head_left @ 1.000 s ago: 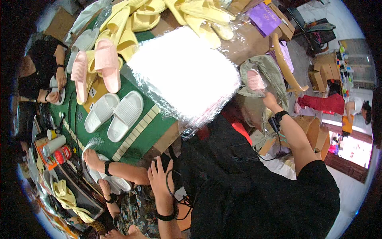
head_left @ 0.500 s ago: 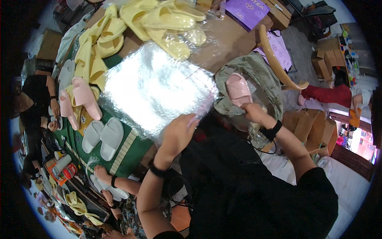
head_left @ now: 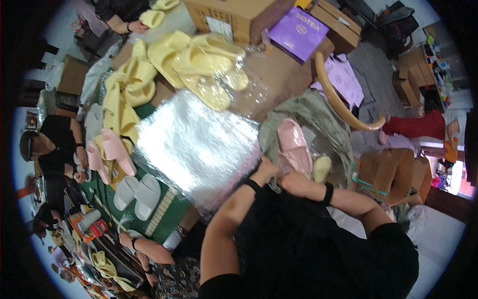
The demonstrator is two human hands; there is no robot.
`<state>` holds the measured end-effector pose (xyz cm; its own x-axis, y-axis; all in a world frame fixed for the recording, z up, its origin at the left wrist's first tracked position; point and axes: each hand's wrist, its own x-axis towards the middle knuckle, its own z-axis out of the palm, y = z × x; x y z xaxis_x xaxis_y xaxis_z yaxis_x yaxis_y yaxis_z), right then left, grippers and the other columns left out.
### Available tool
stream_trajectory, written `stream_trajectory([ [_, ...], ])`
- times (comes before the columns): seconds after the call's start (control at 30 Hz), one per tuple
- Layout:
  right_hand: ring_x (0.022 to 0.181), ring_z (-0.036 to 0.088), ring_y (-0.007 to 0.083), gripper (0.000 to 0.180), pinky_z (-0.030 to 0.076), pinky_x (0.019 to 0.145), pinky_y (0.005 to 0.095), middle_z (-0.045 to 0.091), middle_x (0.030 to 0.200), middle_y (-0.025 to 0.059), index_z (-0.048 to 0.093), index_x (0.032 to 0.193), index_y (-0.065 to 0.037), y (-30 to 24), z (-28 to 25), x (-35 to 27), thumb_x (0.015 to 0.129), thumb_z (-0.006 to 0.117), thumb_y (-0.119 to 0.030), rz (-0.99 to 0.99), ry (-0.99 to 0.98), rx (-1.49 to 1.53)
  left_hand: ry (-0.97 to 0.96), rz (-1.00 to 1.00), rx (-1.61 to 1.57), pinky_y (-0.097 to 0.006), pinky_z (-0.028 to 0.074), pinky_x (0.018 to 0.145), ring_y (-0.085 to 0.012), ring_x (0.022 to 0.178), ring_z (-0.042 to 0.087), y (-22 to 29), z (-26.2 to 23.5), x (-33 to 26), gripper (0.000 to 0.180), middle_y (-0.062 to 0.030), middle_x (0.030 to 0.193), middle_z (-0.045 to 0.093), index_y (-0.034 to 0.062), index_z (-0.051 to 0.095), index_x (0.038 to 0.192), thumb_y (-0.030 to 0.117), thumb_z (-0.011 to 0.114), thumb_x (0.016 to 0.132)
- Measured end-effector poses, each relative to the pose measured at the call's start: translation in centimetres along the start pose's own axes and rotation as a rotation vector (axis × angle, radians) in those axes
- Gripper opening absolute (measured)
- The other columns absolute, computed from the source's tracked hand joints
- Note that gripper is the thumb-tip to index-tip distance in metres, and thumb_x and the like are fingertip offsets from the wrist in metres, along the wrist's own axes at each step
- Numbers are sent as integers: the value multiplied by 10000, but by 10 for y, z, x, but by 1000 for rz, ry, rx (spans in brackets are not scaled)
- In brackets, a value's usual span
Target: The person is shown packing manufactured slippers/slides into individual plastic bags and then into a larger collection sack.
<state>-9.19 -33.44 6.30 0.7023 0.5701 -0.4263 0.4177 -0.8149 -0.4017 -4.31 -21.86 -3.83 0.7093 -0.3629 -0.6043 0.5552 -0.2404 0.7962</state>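
My left hand (head_left: 265, 170) is closed at the near edge of an olive-grey cloth sack (head_left: 323, 110), and what it grips is hidden. Beside it my right hand (head_left: 295, 183) curls at the near end of a pink slipper (head_left: 294, 142) in the sack's mouth; its fingertips do not show. Shiny clear plastic appears to cover that slipper. A pale yellow slipper (head_left: 322, 168) lies partly seen in the sack. Left of my hands, a stack of glossy plastic film (head_left: 199, 144) lies on the table, reflecting bright light.
Several yellow slippers (head_left: 199, 62) lie beyond the film. A pink pair (head_left: 117, 149) and a white pair (head_left: 147, 197) rest on the green tabletop (head_left: 167, 219). A curved wooden chair arm (head_left: 331, 97) borders the sack. Another person's hand (head_left: 127, 240) works at lower left.
My left hand has left the plastic film and moved right to the sack. My right hand has come down and left, nearer to it. The view has shifted, with the slipper showing more fully.
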Motion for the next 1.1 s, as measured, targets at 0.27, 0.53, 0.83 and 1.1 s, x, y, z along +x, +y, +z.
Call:
stream_trajectory([
  [0.27, 859, 634, 332, 399, 495, 760, 409, 651, 935, 191, 629, 1085, -53, 55, -105, 32, 778, 683, -302, 82, 1, 539, -264, -114, -22, -429, 477, 647, -284, 779, 637, 1, 13, -21, 284, -209, 838, 641, -6, 622, 1046, 104, 555, 794],
  [0.53, 1365, 174, 479, 1156, 209, 1017, 688, 141, 1500, 272, 125, 1492, -248, 53, -197, 266, 594, 767, -590, 566, 506, 87, -218, 26, 476, -481, 468, 829, -434, 985, 588, -55, -28, -24, 344, -312, 1025, 599, -90, 543, 1002, 196, 543, 810],
  [0.83, 1043, 537, 490, 765, 533, 740, 468, 280, 1363, 380, 272, 1450, -173, 77, -125, 296, 774, 630, -190, 488, 641, 341, -182, 283, 313, -491, 468, 810, -422, 991, 591, -75, -33, -10, 470, -306, 988, 614, -36, 521, 1104, 251, 653, 755],
  [1.1, 1208, 411, 463, 1054, 423, 909, 569, 186, 1457, 317, 114, 1490, -176, -29, -113, 288, 693, 775, -374, 650, 515, 100, -347, 545, 567, -420, 389, 970, -324, 1167, 505, -116, -29, 19, 465, -188, 1262, 525, -11, 435, 1283, 198, 514, 876],
])
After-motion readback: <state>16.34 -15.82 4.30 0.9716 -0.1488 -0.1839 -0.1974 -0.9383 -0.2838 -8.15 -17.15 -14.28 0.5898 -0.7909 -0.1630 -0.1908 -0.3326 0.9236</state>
